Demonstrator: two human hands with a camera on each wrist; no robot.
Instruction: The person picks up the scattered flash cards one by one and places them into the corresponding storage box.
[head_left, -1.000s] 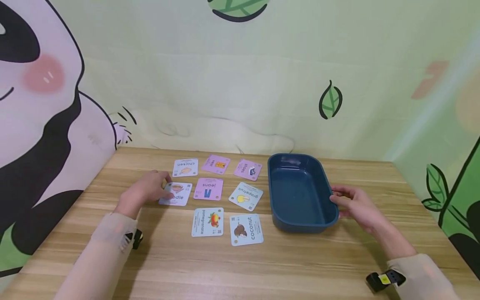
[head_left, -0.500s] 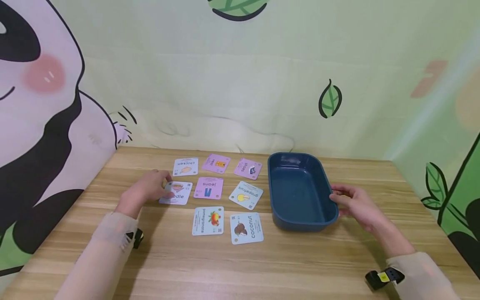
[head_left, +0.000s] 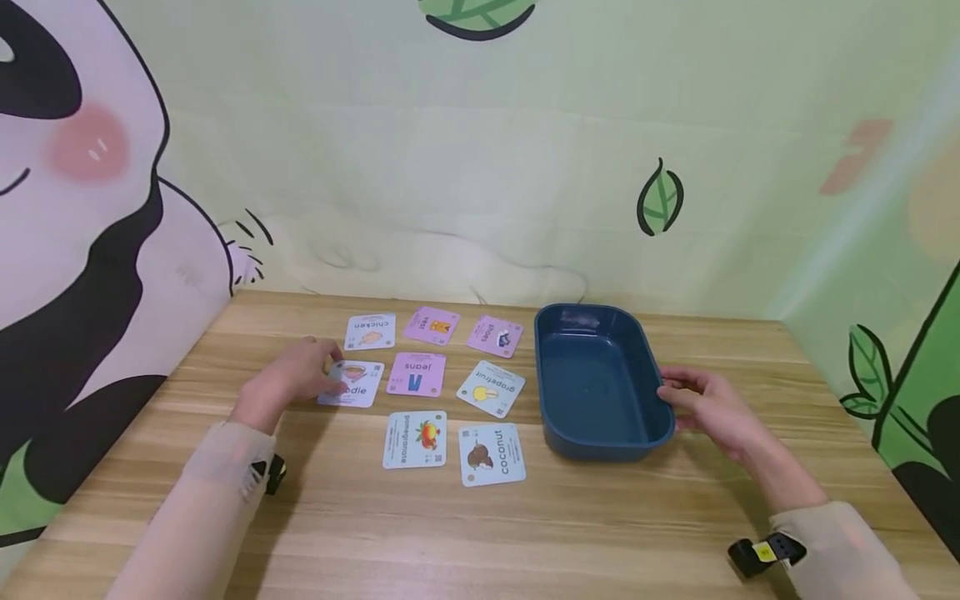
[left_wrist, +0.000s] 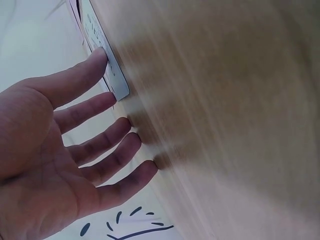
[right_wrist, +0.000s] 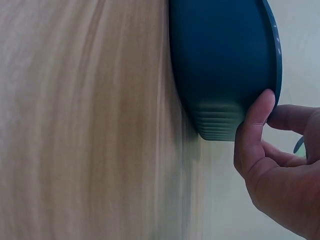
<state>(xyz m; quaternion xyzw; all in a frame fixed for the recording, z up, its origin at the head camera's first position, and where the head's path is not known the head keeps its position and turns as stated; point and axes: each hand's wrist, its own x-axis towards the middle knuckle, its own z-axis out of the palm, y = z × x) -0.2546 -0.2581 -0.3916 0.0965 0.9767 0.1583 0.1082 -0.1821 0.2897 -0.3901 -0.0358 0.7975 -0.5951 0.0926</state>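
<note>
A noodle picture card (head_left: 360, 393) lies flat on the table at the left of a group of cards. My left hand (head_left: 291, 377) rests over its left side, thumb on the card. In the left wrist view the fingers of the left hand (left_wrist: 75, 145) are spread and gently bent, tips at the wood and the card's edge. A dark blue rectangular tub (head_left: 551, 417) stands to the right of the cards, with nothing in it. My right hand (head_left: 708, 410) holds its right rim. The right wrist view shows the thumb (right_wrist: 260, 107) against the tub's wall and the index finger by the rim.
Around the noodle card lie chicken (head_left: 371, 332), vest (head_left: 431, 325), shoes (head_left: 495, 336), jeans (head_left: 416, 374), grapefruit (head_left: 491, 389), pomegranate (head_left: 415, 440) and coconut (head_left: 492, 455) cards. The wooden table (head_left: 480, 542) ends at a panda-and-leaf printed backdrop (head_left: 450, 167).
</note>
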